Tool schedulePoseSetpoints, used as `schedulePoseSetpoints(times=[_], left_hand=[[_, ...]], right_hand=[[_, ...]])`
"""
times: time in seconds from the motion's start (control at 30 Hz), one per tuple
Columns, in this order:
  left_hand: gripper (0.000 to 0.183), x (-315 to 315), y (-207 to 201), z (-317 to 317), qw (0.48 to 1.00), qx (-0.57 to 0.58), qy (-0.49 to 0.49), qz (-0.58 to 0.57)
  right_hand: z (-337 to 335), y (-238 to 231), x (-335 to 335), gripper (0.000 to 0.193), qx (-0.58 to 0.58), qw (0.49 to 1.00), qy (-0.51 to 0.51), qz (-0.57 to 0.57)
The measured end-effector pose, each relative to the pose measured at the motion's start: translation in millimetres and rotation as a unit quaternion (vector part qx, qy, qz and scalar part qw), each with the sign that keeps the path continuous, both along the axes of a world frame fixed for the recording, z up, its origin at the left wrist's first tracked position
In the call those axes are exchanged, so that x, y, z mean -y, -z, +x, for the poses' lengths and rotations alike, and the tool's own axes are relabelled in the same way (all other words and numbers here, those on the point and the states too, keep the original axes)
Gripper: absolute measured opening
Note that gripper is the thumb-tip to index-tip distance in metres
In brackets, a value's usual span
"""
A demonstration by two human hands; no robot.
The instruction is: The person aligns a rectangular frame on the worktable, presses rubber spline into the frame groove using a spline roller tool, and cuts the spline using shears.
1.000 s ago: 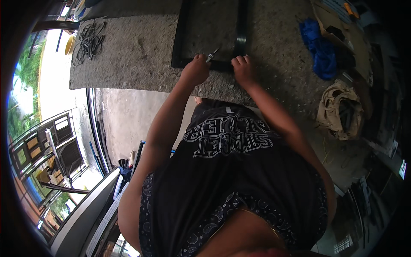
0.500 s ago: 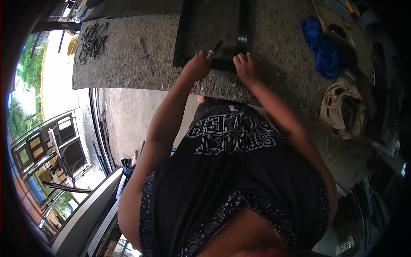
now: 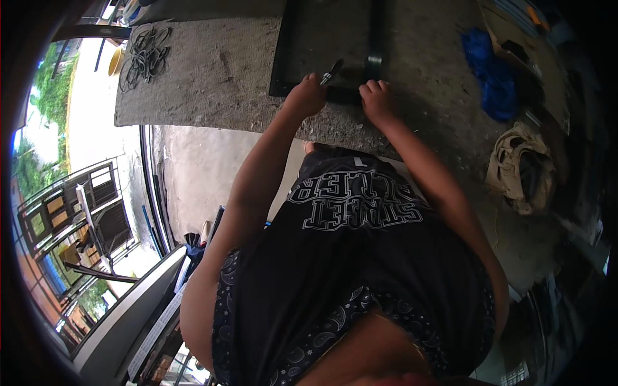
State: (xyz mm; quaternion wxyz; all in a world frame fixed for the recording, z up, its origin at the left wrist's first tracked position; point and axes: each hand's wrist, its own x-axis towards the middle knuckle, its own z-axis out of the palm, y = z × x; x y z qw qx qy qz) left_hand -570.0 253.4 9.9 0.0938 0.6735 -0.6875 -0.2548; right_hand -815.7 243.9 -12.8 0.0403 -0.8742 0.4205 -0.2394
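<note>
A black frame (image 3: 275, 71) lies on the rough, carpet-like top of the work table, with a dark panel inside its bars. My left hand (image 3: 306, 96) is closed at the frame's near edge. From its fingers pokes a slim metal tool (image 3: 327, 77) with a silver shaft and a dark pointed end, slanting away over the panel. The tool's handle is hidden in my hand, so its exact kind does not show. My right hand (image 3: 378, 101) has its fingers curled over the near edge of the frame, close to a glossy dark upright bar (image 3: 374, 59).
Tangled dark cord (image 3: 146, 58) lies at the table's left end. To the right are a crumpled blue cloth (image 3: 489, 77) and a beige fabric bundle (image 3: 520, 168), perhaps a bag. An orange-handled item (image 3: 536, 18) sits at the far right. The table's near edge (image 3: 212, 127) runs before me.
The whole view has shifted slightly to the right. Both hands keep about the same places at the frame, and the tool stays in my left hand.
</note>
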Motion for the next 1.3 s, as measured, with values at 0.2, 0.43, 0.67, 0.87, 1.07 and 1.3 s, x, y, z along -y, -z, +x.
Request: schedulePoseSetpoints(times=[0.2,0.43,0.67,0.87,1.07,1.3], left_hand=[[0.035,2.5,-13.4,-2.0,0.999,-0.028,-0.02,0.015],[0.031,15.7,-33.9,-1.9,0.997,-0.054,0.01,0.059],[0.03,20.3,-42.8,3.8,0.994,-0.088,-0.009,0.067],[0.023,24.4,-57.0,-10.1,0.985,-0.063,0.156,0.022],[0.021,42.8,-42.2,-12.6,0.961,-0.034,0.269,0.047],[0.022,50.8,-65.7,-20.7,0.945,-0.156,-0.01,0.288]], right_hand=[[17.0,-42.5,-8.6,0.03,-0.039,0.994,0.062,0.079],[59.1,-22.6,-23.5,0.049,-0.052,0.989,-0.023,0.134],[66.1,-19.0,-28.3,0.043,-0.03,0.997,0.024,0.064],[63.9,-12.2,-33.3,0.034,0.029,0.999,0.019,0.01],[70.3,-6.6,-33.6,0.026,0.041,0.998,0.045,0.017],[72.0,-13.4,-23.8,0.027,0.086,0.994,0.057,0.039]])
